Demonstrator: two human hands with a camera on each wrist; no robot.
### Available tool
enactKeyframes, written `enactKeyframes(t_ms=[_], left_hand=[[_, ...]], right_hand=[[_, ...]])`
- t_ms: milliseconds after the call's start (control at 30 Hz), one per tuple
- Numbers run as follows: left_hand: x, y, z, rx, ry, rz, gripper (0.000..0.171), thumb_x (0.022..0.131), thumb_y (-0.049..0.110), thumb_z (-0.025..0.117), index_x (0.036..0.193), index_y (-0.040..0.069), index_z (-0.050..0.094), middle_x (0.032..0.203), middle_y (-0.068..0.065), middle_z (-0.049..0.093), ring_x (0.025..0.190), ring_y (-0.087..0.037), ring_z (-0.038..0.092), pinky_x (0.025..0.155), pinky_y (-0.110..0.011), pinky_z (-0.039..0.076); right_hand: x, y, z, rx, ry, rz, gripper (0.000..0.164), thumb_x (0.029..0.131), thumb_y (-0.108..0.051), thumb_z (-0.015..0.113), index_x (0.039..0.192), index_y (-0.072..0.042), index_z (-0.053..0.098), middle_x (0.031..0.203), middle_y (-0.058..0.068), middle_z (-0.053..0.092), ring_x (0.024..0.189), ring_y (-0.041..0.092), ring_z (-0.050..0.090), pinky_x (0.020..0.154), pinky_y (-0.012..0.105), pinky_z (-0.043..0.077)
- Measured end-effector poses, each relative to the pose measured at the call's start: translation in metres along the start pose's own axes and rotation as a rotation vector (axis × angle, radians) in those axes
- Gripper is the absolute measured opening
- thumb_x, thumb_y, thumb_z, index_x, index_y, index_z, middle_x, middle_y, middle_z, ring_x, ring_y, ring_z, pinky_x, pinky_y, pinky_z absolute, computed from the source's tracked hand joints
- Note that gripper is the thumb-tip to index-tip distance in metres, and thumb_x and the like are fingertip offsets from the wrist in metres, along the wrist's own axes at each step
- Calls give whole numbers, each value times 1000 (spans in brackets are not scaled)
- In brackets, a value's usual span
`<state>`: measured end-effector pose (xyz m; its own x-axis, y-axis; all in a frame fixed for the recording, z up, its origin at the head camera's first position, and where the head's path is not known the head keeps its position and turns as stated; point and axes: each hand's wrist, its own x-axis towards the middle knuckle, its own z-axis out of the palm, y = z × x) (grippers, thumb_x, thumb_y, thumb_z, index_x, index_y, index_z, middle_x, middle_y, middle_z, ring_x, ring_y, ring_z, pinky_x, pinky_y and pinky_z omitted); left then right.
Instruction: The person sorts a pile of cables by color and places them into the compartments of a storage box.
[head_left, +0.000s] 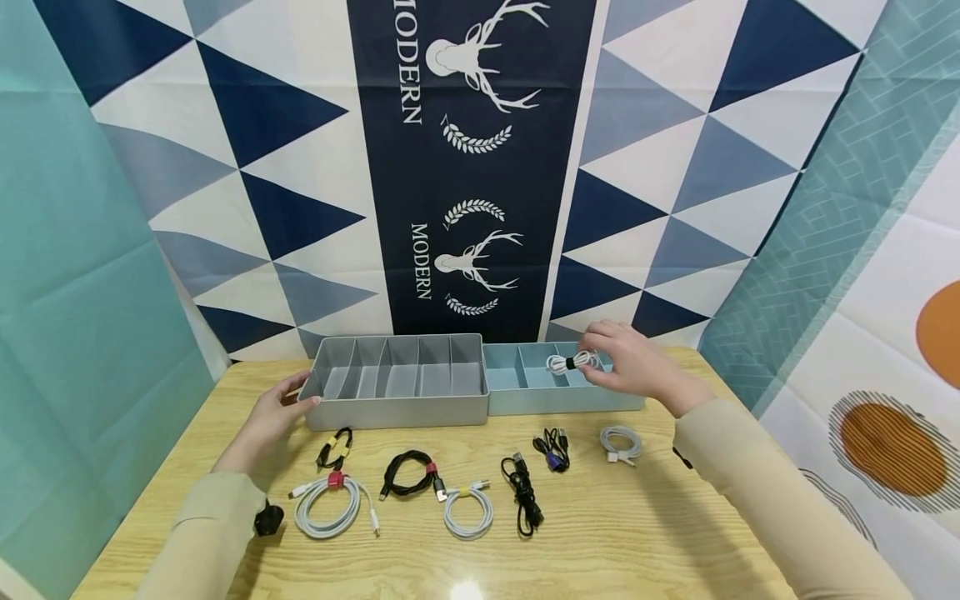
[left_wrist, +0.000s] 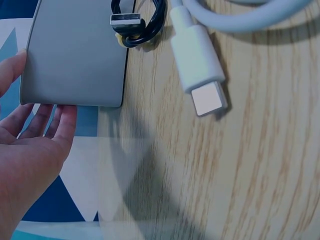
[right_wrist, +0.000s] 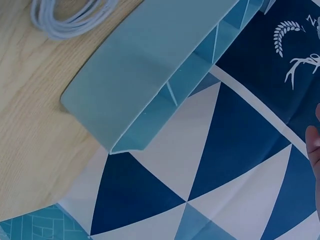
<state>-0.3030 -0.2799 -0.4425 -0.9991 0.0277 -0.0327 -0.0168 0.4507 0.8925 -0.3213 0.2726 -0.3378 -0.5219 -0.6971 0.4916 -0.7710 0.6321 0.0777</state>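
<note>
while a white cable with a red tie point(head_left: 302, 517) and a knotted black cable point(head_left: 527, 498) lie on the nearer part of the counter point(head_left: 607, 542), the left hand point(head_left: 275, 414) beyond them grips the left end of the gray box point(head_left: 397, 413), thumb at the front corner and fingers along the end wall. the box looks like thin, stiff plastic, probably light enough to slide if nudged, so that end is a sensible place to steady it; a hard squeeze on the rim might flex it a little. farther right, the right hand point(head_left: 624, 358) pinches the white cable bundle point(head_left: 557, 364) by its right side, thumb and fingers narrow on the loops. the bundle is in the air at the right-hand part of the blue box point(head_left: 562, 402); how high above the dividers, i cannot tell. it should be light, soft and springy, with decent grip and little risk of damage. the black tie point(head_left: 571, 363) at its middle seems the firmest hold, since loops pinched at one end can sag or fan out. behind everything hangs a patterned cloth point(head_left: 472, 179).
</note>
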Motion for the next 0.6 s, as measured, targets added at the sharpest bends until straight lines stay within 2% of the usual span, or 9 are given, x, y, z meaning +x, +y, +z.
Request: enactKeyframes(t_ms=[67,367,600], left_hand=[[0,-1,0,-3,4,8,71,95,27,58,151,9,19,155,-20,18,137,-44,26,108,-53,31],[0,-3,1,26,5,10,76,93,37,59,152,11,19,155,-20,18,136,-44,26,107,-53,32],[-3,-1,1,5,0,3,81,90,44,59,152,12,19,155,-19,17,138,-43,23,107,-53,31]], right_hand=[[3,-1,2,11,6,-1,14,81,-24,69,92,-17,64,91,-3,58,85,17,54,78,43,45],[11,0,12,33,34,3,14,82,-24,68,92,-16,65,91,-1,59,87,19,56,82,46,45],[16,2,23,46,61,19,15,82,-24,67,93,-14,66,91,0,59,87,21,56,81,44,45]])
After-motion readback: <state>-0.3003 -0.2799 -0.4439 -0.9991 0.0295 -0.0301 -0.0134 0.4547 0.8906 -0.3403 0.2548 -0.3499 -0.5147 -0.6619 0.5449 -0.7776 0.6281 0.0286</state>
